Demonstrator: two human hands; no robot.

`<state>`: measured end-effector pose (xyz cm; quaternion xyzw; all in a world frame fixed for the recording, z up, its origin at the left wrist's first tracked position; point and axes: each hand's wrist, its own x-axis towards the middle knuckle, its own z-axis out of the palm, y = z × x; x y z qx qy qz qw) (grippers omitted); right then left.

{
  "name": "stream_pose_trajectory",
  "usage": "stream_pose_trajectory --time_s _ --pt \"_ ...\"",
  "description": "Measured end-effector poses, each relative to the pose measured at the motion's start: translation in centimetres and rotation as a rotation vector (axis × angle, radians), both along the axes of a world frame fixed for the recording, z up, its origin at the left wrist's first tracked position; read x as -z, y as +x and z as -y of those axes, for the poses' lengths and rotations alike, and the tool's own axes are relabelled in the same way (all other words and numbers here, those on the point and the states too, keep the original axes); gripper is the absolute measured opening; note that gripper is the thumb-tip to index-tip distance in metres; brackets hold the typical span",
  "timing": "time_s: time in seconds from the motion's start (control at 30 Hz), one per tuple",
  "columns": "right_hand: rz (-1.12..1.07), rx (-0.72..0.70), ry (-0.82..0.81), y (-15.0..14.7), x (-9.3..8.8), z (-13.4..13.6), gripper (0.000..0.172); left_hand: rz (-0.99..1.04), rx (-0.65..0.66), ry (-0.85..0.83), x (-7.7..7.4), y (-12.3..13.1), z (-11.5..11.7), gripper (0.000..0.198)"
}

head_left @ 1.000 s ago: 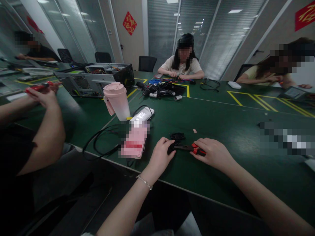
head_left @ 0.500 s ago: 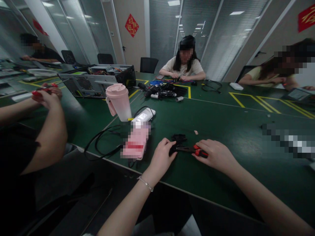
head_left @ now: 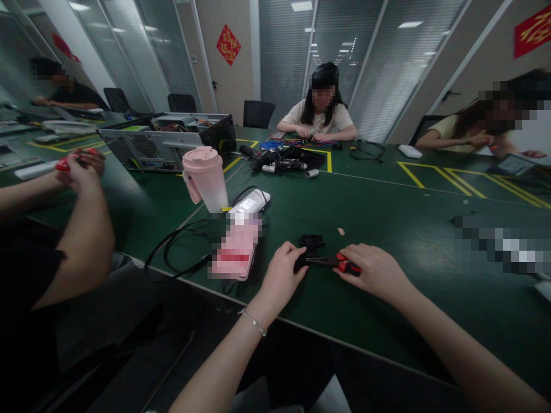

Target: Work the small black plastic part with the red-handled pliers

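My right hand (head_left: 372, 267) is closed around the red and black handles of a pair of pliers (head_left: 322, 261). The jaws point left and reach a small black part (head_left: 300, 262) pinched in my left hand (head_left: 284, 269). The tips meet the part at my left fingers; whether they grip it I cannot tell. Just beyond lie more black pieces (head_left: 311, 241) on the green table. A small beige scrap (head_left: 341, 232) rests a little farther off to the right.
A pink phone (head_left: 235, 252), a white device (head_left: 250, 205) and a pink cup (head_left: 206, 178) stand left, with a black cable (head_left: 166, 252). An opened computer case (head_left: 167, 143) is behind. Tools and cables (head_left: 279, 160) lie mid-table. A co-worker's arms (head_left: 86, 212) are at left.
The whole view has shifted slightly to the left. My hands, the pliers and the black part keep nearly the same positions relative to each other.
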<state>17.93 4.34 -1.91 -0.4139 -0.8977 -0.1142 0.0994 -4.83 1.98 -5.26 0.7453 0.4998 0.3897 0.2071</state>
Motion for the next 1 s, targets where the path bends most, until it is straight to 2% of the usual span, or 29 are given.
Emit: stream_pose_trajectory --time_s 0.33,0.77,1.0 --pt "-0.017 -0.012 0.012 0.14 0.18 -0.1 0.03 -0.003 0.005 0.012 0.26 0.1 -0.19 0.04" --pt "-0.034 -0.01 0.014 0.02 0.14 -0.07 0.029 -0.013 -0.005 -0.035 -0.13 0.02 -0.11 0.038" --pt "-0.014 0.006 -0.033 0.03 -0.39 0.0 0.031 -0.008 -0.001 -0.057 -0.28 -0.04 -0.13 0.036"
